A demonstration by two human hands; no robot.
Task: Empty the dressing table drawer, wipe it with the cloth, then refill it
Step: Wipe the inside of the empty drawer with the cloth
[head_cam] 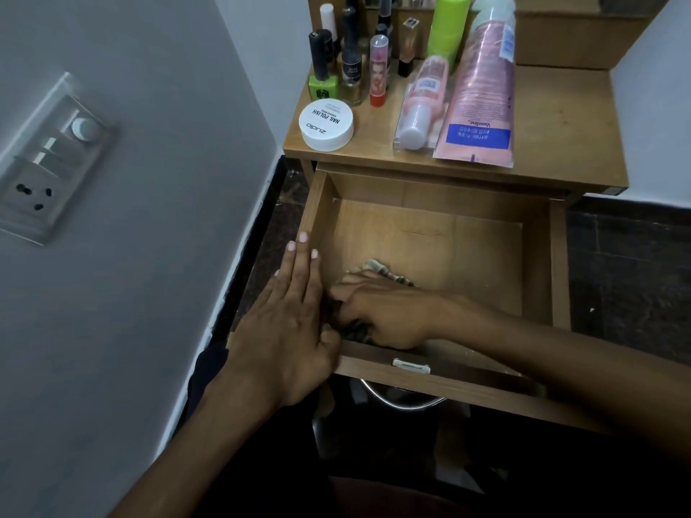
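Wooden drawer [538, 263], pulled out toward the person, holds both hands at its 8 o'clock corner. Right hand [389, 315] is down inside, fingers curled over a crumpled greenish cloth [370, 269] and pressing it to the drawer floor near the front wall. Left hand [288, 323] lies flat along the left wall's rim, fingers straight and together, tips pointing to 12 o'clock, thumb tucked against the front corner. Apart from the cloth and hand, the drawer floor shows bare wood. A small metal handle [411, 365] sits on the front panel. At 12 o'clock, the surface [561, 143] carries the cosmetics: a white round tub [326, 124], nail polish bottles [321, 65], a lipstick [378, 71], a green bottle [447, 28] and two pink tubes [482, 91] lying down. At 9 o'clock, a switch panel [48, 158] is on the wall.
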